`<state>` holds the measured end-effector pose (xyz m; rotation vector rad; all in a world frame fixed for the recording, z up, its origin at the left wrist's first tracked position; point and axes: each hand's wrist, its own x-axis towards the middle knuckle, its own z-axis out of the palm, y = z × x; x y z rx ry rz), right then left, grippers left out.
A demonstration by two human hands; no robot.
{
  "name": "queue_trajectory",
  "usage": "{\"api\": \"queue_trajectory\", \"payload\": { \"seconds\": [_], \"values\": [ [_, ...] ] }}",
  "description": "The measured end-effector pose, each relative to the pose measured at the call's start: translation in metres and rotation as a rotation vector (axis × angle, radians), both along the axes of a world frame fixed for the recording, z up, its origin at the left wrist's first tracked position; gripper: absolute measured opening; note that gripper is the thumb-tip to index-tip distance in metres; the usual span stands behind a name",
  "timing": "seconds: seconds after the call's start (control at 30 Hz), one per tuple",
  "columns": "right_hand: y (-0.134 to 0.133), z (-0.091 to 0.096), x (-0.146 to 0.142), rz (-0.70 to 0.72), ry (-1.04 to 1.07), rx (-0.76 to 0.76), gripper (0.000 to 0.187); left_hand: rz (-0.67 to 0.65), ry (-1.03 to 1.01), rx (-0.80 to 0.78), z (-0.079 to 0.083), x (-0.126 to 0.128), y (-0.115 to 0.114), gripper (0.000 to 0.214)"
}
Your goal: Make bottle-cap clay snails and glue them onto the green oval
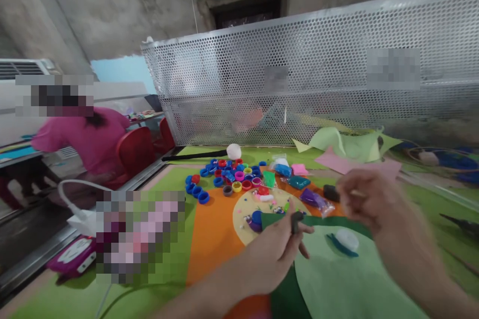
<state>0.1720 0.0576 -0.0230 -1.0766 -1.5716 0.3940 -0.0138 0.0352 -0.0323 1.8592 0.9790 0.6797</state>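
Observation:
My left hand [275, 251] hovers over the green and orange paper sheets, fingers closed around a small dark lump of clay [297, 219]. My right hand [364, 199] is raised a little to the right, blurred, with fingers pinched on a thin pale stick [358, 193]. Between and below the hands lies a white clay piece on a dark blue base [346, 240]. A beige clay disc [262, 209] with small coloured figures lies just beyond my left hand.
Several small coloured clay tubs [224, 179] and clay packets [295, 179] lie on the table. A white ball [234, 151] sits on a black strip. Crumpled green paper [344, 142] lies before the perforated metal screen [318, 70]. A person in pink [86, 139] sits at the left.

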Motion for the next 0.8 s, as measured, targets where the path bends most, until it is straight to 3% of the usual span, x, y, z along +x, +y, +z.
{"api": "queue_trajectory", "payload": {
  "seconds": [0.1,0.2,0.33,0.43,0.63,0.8],
  "values": [
    [0.004,-0.014,-0.001,0.193,-0.174,-0.059,0.031,-0.007,-0.009,-0.001,-0.003,0.001,0.005,0.029],
    [0.002,-0.024,-0.005,0.250,-0.342,-0.108,0.032,0.035,-0.010,-0.017,-0.007,0.003,0.010,0.023],
    [-0.006,-0.028,-0.011,0.346,-0.389,-0.068,0.032,0.111,-0.005,-0.041,-0.009,0.002,0.013,0.027],
    [-0.010,-0.028,-0.015,0.365,-0.355,-0.085,0.029,0.120,0.015,-0.064,-0.010,0.001,0.012,0.027],
    [-0.013,-0.035,-0.024,0.307,-0.215,-0.303,0.023,0.153,0.152,0.003,-0.012,-0.002,0.012,0.020],
    [-0.010,-0.028,-0.025,0.273,-0.024,-0.472,0.018,0.163,0.056,-0.103,-0.011,0.004,0.009,0.026]
  ]
}}
